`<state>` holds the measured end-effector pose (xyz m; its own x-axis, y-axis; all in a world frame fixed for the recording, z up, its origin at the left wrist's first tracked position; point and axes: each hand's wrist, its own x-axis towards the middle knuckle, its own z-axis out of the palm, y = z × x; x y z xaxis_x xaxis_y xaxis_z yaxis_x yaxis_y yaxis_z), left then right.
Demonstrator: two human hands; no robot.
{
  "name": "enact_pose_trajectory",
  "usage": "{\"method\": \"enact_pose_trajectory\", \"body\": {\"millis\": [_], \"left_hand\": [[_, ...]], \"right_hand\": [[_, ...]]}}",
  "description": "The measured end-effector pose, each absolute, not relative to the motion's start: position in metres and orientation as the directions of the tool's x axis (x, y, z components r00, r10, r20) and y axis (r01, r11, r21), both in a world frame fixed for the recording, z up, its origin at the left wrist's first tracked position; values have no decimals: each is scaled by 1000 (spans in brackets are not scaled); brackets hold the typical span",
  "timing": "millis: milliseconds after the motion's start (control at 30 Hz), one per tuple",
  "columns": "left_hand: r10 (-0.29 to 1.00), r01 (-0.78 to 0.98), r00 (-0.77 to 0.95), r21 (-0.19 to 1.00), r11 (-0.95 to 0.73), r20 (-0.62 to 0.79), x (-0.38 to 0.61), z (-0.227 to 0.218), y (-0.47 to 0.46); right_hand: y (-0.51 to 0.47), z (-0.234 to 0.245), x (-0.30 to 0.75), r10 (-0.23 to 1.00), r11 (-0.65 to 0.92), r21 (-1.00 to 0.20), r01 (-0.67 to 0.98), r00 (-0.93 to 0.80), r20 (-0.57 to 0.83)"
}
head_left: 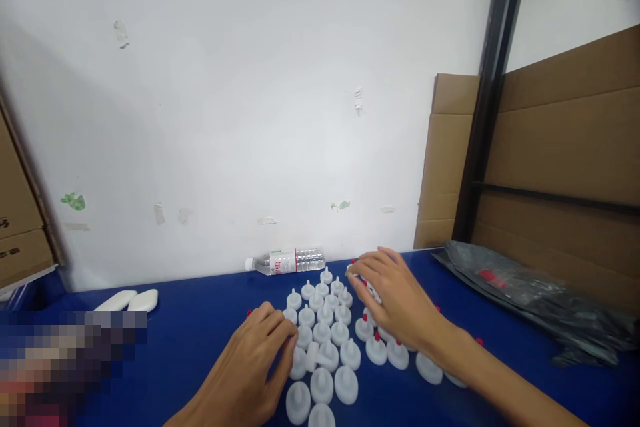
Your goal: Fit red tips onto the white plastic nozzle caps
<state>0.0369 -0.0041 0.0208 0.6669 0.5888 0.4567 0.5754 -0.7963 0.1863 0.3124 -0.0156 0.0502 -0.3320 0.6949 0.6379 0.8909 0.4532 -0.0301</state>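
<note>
My left hand (253, 363) is closed, its fingers curled at the left edge of a cluster of white nozzle caps (321, 385). Whatever it holds, if anything, is hidden behind the fingers. A small translucent piece (312, 356) lies across the caps just right of it. Over a second group, white caps with red tips (377, 348), my right hand (395, 293) reaches forward with fingers stretched and thumb apart. Its fingers and palm hide some of those caps, and a white one shows between thumb and fingers.
A clear plastic bottle (287, 261) lies on its side by the wall. Two white oval pieces (143, 300) rest at the left of the blue tabletop (200, 307). A dark plastic bag (530, 300) covers the right side, below cardboard (560, 147) and a black post (483, 100).
</note>
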Motion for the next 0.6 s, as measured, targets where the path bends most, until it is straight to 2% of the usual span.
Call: {"method": "enact_pose_trajectory", "body": {"millis": [100, 200, 367, 600], "left_hand": [[608, 605, 634, 182, -775, 478, 34, 23, 0], [633, 636, 599, 188, -748, 491, 27, 26, 8], [647, 664, 570, 179, -726, 507, 18, 25, 20], [644, 666, 571, 170, -726, 510, 19, 24, 18]], "right_hand": [[-2, 50, 332, 812, 334, -69, 940, -250, 528], [8, 43, 345, 853, 328, -69, 942, -264, 449], [11, 36, 350, 856, 409, -54, 911, -363, 368], [3, 30, 344, 840, 469, -53, 882, -427, 335]]}}
